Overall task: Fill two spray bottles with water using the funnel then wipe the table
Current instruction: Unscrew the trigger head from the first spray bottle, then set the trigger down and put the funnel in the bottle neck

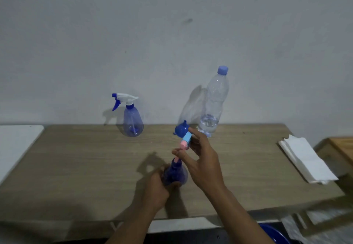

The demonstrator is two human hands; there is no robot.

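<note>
- Spray bottle [175, 175], blue translucent, stands near the front middle of the table [76, 167], right below me.
- My left hand [155, 189] is wrapped round its lower body from the 9 o'clock side and holds it upright.
- My right hand [202, 159] pinches the spray head [186, 139], light blue and pink, between thumb and forefinger; the other fingers are spread loose.
- The head sits tilted just above the neck; I can't tell if it is threaded on or already free.
- Handling guess: thin plastic, looks empty, so light and tippy. The walls will probably dent under a hard squeeze, so grip low on the wide part. The smooth surface may get slippery once wet.
- The head is likely stiff plastic, best turned at the collar, not the trigger.
- Funnel [180, 129], dark blue, spout up, is at 12 o'clock from my bottle, right behind my right fingers. I can't tell whether it rests on the table or touches my hand. Small and light, easy to knock.
- Water bottle [214, 106], clear, blue cap on, stands at 1 o'clock by the wall, with only a little water at the bottom. Tall and light, so it would tip easily.
- Second spray bottle [133, 121], white and blue trigger on, stands at 11 o'clock, well apart.
- Paper napkins [305, 159] are stacked at 3 o'clock near the table's right end, out of the way.
- White surface [17, 142] at 9 o'clock, blue basin [273, 232] below the table edge at 5 o'clock.
- In the way: only the funnel and the water bottle, both close to my right hand's path.
</note>
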